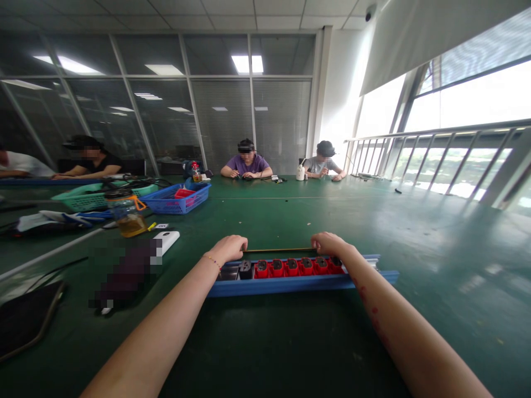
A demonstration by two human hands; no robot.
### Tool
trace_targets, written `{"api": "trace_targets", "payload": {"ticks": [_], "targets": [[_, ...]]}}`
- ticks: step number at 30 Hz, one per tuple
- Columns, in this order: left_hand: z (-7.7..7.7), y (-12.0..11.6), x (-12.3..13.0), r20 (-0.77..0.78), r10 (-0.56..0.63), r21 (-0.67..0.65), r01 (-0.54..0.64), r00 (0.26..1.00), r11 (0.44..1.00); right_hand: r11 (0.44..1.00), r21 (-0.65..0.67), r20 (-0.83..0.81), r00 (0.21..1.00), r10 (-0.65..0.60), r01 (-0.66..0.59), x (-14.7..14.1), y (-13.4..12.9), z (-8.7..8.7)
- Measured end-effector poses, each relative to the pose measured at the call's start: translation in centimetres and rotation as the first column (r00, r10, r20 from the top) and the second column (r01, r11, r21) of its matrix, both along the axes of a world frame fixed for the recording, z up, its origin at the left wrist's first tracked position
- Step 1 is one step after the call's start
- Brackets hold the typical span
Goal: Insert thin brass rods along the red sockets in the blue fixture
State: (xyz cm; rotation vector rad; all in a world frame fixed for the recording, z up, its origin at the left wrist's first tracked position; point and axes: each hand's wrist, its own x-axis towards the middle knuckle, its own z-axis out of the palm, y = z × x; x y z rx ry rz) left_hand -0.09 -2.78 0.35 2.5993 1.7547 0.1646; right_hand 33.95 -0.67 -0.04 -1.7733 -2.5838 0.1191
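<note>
A long blue rail (298, 285) lies across the green table in front of me. Several red sockets (291, 268) sit in a row inside it, with one black socket (245, 270) at their left end. Behind the rail a thin yellowish strip (277, 250) stretches between my hands. My left hand (230, 248) is closed on its left end, at the rail's far left side. The strip's right end is in the closed fingers of my right hand (331, 244), above the rail's right part.
A blue basket (178, 205), a green basket (83, 200) and a jar (129, 218) stand at the left. Nearer lie a white device (168, 243) and a dark tablet (29, 315). Several people sit at the table's far side and left.
</note>
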Motion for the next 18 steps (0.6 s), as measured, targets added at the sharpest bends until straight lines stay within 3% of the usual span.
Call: {"api": "trace_targets", "payload": {"ticks": [5, 9, 13, 18], "targets": [[0.3, -0.3, -0.3, 0.066, 0.015, -0.001, -0.015, 0.998, 1.000, 0.999, -0.028, -0.158, 0.987, 0.027, -0.032, 0.6, -0.2, -0.2], [1.3, -0.5, -0.8, 0.175, -0.003, 0.046, -0.006, 0.985, 0.999, 0.996, -0.024, -0.358, 0.931, 0.067, -0.081, 1.6, -0.8, 0.5], [2.9, -1.1, -0.3, 0.315, -0.046, 0.052, 0.031, 0.948, 0.998, 0.993, -0.019, -0.498, 0.863, 0.089, -0.113, 2.2, -1.4, 1.7], [6.0, -3.2, 0.5, 0.401, -0.086, 0.006, 0.091, 0.912, 0.996, 0.983, -0.062, -0.546, 0.831, 0.109, -0.170, 2.6, -3.2, 4.5]]}}
